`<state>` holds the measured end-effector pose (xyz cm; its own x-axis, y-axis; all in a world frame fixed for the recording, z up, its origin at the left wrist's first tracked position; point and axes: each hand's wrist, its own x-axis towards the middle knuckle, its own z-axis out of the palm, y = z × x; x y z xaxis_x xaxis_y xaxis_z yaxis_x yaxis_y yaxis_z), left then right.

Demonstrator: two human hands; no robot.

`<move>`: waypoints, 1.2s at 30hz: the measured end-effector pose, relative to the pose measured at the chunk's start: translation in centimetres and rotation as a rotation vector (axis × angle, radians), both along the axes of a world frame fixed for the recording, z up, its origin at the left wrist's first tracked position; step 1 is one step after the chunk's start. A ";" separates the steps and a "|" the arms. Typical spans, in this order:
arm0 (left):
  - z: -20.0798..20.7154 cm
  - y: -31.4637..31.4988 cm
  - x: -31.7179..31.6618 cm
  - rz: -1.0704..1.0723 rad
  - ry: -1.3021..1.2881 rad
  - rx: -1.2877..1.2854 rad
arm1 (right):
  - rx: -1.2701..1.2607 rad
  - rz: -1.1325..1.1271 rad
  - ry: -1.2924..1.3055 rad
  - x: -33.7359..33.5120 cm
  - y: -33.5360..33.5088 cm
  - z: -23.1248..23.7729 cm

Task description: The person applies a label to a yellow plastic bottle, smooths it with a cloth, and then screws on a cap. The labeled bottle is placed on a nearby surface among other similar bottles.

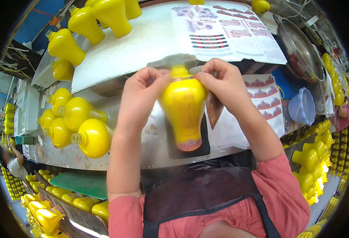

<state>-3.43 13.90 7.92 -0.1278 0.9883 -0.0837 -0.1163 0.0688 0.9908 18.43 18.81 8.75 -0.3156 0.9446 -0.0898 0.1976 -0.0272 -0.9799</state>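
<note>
Left hand (140,93) and right hand (226,81) are pinching a strip (190,77) on a yellow bottle (182,103) over a black mat (205,139). Other bottles (95,137) are crowding the left; right forearm (255,123) is partly covering a printed sheet (273,113).

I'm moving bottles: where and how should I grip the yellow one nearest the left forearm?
Probably by the neck of the yellow bottle, from the table's near edge. The neck points left, narrower than the body, and looks unobstructed there.

On my remote feed I saw a pale blue bucket (302,106) near a wide metal basin (300,44) at right, a green board (81,184) at lower left, and a co-worker (16,166) farther left.
</note>
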 end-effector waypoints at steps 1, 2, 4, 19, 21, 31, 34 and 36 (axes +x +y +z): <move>0.6 -0.5 -0.1 -0.022 0.007 0.030 | 0.035 0.017 0.057 0.1 -0.4 0.3; 1.1 -0.9 -0.2 -0.048 0.006 0.074 | 0.055 0.003 0.083 0.3 -1.0 0.5; 2.1 -1.7 -0.4 -0.087 0.022 0.068 | 0.096 -0.022 0.135 0.7 -2.0 1.0; 2.9 -3.0 0.0 -0.139 0.112 0.203 | 0.182 -0.043 0.150 1.2 -3.8 1.3; 3.0 -3.0 0.1 -0.126 0.125 0.201 | 0.189 0.002 0.120 1.3 -3.6 1.3; 3.2 -3.3 0.3 -0.126 0.140 0.213 | 0.190 0.003 0.089 1.4 -3.5 1.0; 3.5 -3.4 0.3 -0.126 0.147 0.195 | 0.240 0.018 0.043 1.4 -3.2 1.3; 3.6 -3.5 0.5 -0.139 0.153 0.202 | 0.229 0.035 0.075 1.6 -2.5 1.8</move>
<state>-2.94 10.40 11.55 0.0146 0.9918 0.1266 0.0322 -0.1270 0.9914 20.00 16.31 10.54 -0.3459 0.9261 0.1503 0.1214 0.2030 -0.9716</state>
